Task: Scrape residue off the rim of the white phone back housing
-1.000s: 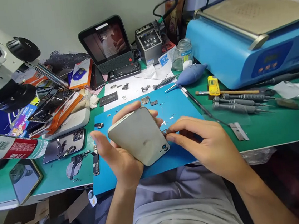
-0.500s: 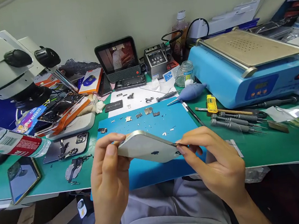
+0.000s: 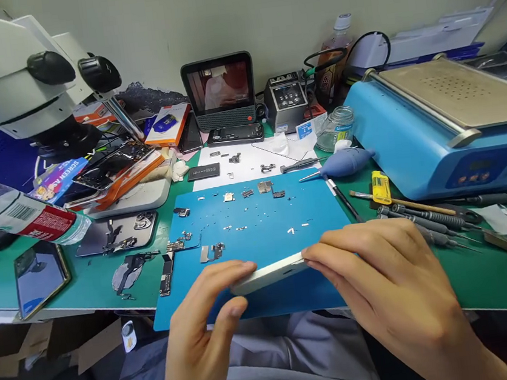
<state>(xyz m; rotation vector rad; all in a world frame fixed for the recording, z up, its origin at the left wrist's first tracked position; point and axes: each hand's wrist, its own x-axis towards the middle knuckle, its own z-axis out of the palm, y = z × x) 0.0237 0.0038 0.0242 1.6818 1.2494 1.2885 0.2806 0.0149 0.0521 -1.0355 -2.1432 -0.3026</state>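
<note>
Left hand [image 3: 201, 333] has its thumb and forefinger parted at one end of a pale phone [image 3: 270, 275], which is tilted edge-on above the near part of the blue mat [image 3: 260, 244], while the right hand [image 3: 397, 286] is pinched on the phone's other end. From the left, a bottle [image 3: 32, 221] and a dark phone [image 3: 94, 237] lie beside the mat, small metal parts [image 3: 247, 193] dot its surface, and a blue air blower [image 3: 348, 161] and screwdrivers [image 3: 433, 217] lie farther right.
</note>
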